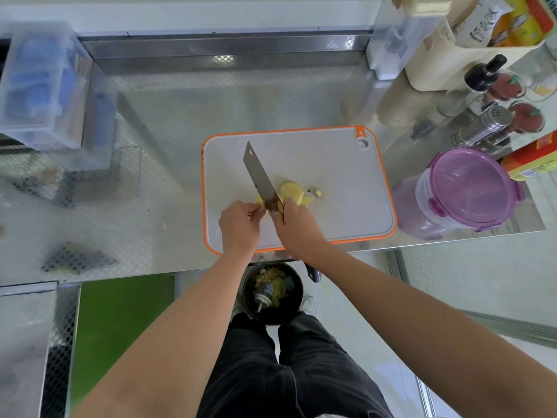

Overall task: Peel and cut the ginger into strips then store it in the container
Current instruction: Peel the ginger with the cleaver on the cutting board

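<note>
**Cleaver on ginger, mid-board**

The peeled yellow ginger sits just below the centre of the orange-rimmed cutting board [346, 176]. It is in three lots:
- The ginger chunk [261, 202] lies at the blade's 9 o'clock side, mostly hidden by fingers.
- The ginger slices [291, 191] fan out on the 3 o'clock side, against the blade.
- Two small scraps [316, 192] lie further toward 3 o'clock, apart from the slices.

The cleaver [259, 176] stands edge-down between chunk and slices, with its tip pointing to 11 o'clock. The right hand [297, 226] is wrapped round the handle right at the blade's heel. The left hand [239, 226] is curled, its fingertips pinching the chunk next to the blade's flank.

Outward from the ginger:
- **3 o'clock, off the board:** a clear container [470, 188] with its purple clip lid on, standing on the steel counter [168, 206].
- **1 to 2 o'clock:** metal shakers [488, 122] and a cream caddy [452, 55] of packets.
- **10 o'clock, well apart:** a clear plastic box [39, 86] (contents blurred, something blue).
- **6 o'clock, below the counter edge:** a black bin [272, 292] holding yellowish shreds, between the two forearms.
</note>
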`<state>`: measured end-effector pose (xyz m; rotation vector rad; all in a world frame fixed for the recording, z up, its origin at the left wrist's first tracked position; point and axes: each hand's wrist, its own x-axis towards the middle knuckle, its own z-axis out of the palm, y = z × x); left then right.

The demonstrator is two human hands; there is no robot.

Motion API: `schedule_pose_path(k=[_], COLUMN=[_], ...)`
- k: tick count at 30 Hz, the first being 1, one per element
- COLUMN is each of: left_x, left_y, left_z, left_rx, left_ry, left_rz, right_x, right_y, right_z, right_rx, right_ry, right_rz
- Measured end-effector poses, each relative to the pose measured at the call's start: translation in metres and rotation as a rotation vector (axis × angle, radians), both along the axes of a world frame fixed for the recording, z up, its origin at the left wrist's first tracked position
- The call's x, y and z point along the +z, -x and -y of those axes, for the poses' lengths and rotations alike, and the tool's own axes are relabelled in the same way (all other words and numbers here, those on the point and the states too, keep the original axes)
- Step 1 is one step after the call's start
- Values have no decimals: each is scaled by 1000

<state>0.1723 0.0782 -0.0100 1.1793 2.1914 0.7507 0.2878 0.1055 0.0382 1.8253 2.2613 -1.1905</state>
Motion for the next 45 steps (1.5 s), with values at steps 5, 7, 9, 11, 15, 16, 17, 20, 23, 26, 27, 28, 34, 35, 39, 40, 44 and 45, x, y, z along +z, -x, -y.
schedule_pose_path(k=[5, 7, 9, 11, 15, 16, 17, 20, 23, 26, 27, 28, 34, 35, 39, 40, 44, 45], left_x=[-1, -1, -2, -2, -2, -2, -2, -2, -1, -1, -2, -3, -6, -6, -7, -7, -7, -7], left_y=[2, 3, 3, 3, 4, 4, 4, 3, 2, 3, 4, 5, 6, 6, 7, 7, 8, 8], left_z=[1, 1, 0, -2, -1, -1, 0, 0, -2, -2, -1, 0, 0, -1, -1, 0, 0, 0], left_rx=[1, -13, -15, -16, -10, -8, -4, -16, -25, -28, -32, -34, -46, -48, -47, -47, -65, -64], left_ry=[8, 3, -3, -1, -13, -12, -11, -14, -14, -15, -14, -17, -35, -31, -34, -37, -27, -29], left_rz=[-3, -18, -23, -15, 4, 8, 6, -17, -26, -18, -18, -13, -59, -61, -20, -17, -51, -49], right_x=[0, 2, 2, -1, -6, -6, -4, -4, -8, -13, -13, -13, -10, -12, -16, -16, -17, -19], right_y=[-6, -12, -11, -1, 8, 5, 0, -7, 4, 13, 11, 6, -8, -5, 3, 0, -11, -8], right_z=[5, 14, 12, 1, -9, -5, 1, 10, -5, -16, -13, -8, 6, 2, -6, -3, 12, 11], right_rx=[15, 27, 26, 21, 31, 34, 38, 29, 23, 36, 39, 42, 69, 63, 58, 63, 84, 82], right_ry=[24, 50, 44, 19, 21, 27, 32, 53, 25, 37, 36, 37, 39, 32, 28, 36, 39, 24], right_rz=[-3, 10, 13, 14, 27, 30, 34, 39, 39, 40, 41, 43, 51, 49, 50, 57, 72, 80])
